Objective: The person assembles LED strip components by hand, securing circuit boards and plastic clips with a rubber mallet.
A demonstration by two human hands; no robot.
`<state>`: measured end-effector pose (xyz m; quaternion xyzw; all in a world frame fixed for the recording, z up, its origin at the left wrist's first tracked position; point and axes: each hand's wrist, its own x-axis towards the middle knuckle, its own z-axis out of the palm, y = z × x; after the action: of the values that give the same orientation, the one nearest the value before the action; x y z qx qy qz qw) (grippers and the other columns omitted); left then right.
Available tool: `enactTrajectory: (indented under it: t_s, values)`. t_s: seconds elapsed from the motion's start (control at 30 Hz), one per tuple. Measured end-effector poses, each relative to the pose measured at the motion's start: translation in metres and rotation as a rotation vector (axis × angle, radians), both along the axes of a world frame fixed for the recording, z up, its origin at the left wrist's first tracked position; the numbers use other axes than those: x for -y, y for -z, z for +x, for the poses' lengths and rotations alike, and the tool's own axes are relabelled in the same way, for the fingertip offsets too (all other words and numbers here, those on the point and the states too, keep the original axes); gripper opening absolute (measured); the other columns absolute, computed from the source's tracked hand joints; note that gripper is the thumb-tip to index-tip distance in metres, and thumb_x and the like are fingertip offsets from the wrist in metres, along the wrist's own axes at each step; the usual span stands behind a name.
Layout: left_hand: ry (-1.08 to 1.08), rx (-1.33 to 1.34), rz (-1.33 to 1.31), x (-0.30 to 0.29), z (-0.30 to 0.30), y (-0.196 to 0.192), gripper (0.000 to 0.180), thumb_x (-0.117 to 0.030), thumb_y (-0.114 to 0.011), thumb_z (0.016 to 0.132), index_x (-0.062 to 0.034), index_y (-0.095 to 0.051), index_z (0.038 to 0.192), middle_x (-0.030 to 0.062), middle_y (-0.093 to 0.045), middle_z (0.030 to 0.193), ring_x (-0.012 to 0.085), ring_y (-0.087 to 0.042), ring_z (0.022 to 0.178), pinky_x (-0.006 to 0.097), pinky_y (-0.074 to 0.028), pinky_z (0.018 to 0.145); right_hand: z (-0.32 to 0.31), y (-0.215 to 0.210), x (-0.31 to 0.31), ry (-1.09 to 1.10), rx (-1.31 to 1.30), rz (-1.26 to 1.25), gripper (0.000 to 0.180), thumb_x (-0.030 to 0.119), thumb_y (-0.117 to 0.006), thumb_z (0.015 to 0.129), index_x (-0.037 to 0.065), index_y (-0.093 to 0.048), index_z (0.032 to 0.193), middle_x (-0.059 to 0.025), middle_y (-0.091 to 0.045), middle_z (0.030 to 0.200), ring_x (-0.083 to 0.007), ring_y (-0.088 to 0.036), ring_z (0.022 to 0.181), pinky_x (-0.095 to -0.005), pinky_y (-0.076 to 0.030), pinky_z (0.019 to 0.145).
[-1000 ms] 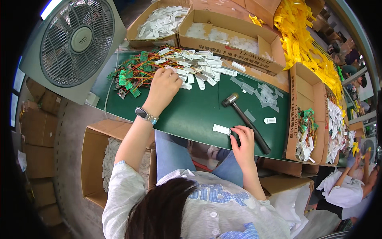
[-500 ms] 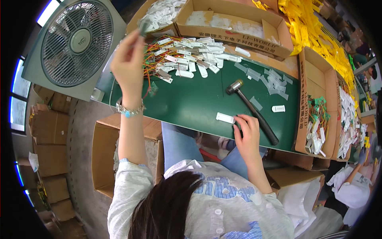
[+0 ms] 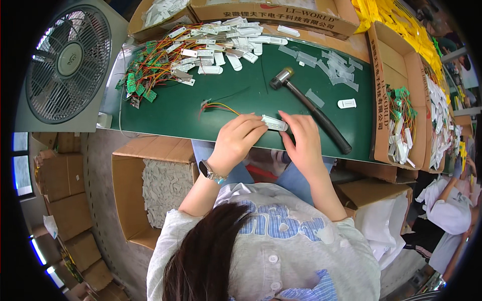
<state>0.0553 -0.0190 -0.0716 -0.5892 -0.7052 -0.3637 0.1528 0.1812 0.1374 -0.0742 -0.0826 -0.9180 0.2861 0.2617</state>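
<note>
Over the near edge of the green table, both of my hands meet at a small white plastic case [image 3: 274, 124]. My right hand [image 3: 305, 138] pinches its right end between thumb and fingers. At the left end, the fingers of my left hand [image 3: 237, 139] are closed on the case. Red and yellow wires [image 3: 223, 106] run out from beside my left fingers toward the table; what sits at their hidden end cannot be made out. A hammer [image 3: 314, 109] with a black handle lies right of my hands. Another white case [image 3: 346, 104] rests beyond it.
A heap of white cases and wired green circuit boards [image 3: 145, 75] covers the far left of the table. Clear plastic strips [image 3: 339, 70] lie at the back right. A cardboard box [image 3: 377, 115] of wired parts borders the right side. A fan [image 3: 68, 60] stands at left.
My left hand has come down from the upper left to the white case, with wires now trailing beside it. My right hand has lifted the case's right end. The whole view has shifted.
</note>
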Motion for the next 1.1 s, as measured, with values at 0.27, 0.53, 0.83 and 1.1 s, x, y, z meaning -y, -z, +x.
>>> enactTrajectory:
  t_s: [0.27,0.53,0.83,1.1]
  values:
    - [0.038,-0.022,-0.152,0.003,-0.006,-0.007,0.027,-0.009,-0.063,0.075,-0.0027,-0.070,0.100,0.0074,-0.070,0.105,0.0271,-0.065,0.104,0.045,-0.054,0.095,0.003,0.000,-0.003,-0.047,-0.005,0.007,0.041,-0.001,-0.071,0.077,0.009,-0.067,0.117,-0.0064,-0.062,0.101,-0.0270,-0.058,0.096,-0.0404,-0.045,0.081]
    - [-0.028,-0.046,-0.184,0.012,-0.004,-0.007,0.028,-0.010,-0.063,0.075,-0.0061,-0.071,0.102,0.0032,-0.069,0.106,0.0234,-0.063,0.105,0.040,-0.050,0.087,0.004,-0.003,0.001,-0.084,0.016,0.137,0.039,-0.002,-0.066,0.072,0.009,-0.072,0.108,-0.0069,-0.061,0.102,-0.0268,-0.058,0.097,-0.0400,-0.045,0.080]
    - [-0.186,-0.071,-0.203,0.005,-0.005,-0.009,0.020,-0.005,-0.071,0.073,-0.0083,-0.069,0.092,0.0022,-0.062,0.093,0.0236,-0.057,0.088,0.038,-0.048,0.077,0.001,-0.004,0.004,-0.126,0.023,0.199,0.028,0.003,-0.064,0.077,0.000,-0.070,0.104,-0.0119,-0.063,0.110,-0.0273,-0.060,0.102,-0.0394,-0.046,0.086]
    - [-0.199,-0.112,-0.196,0.005,-0.001,-0.014,0.014,-0.007,-0.074,0.074,-0.0089,-0.068,0.087,0.0005,-0.062,0.092,0.0233,-0.057,0.087,0.037,-0.046,0.074,-0.001,-0.009,0.010,-0.104,0.047,0.288,0.024,0.008,-0.065,0.079,-0.002,-0.070,0.100,-0.0119,-0.064,0.108,-0.0252,-0.060,0.100,-0.0377,-0.048,0.083]
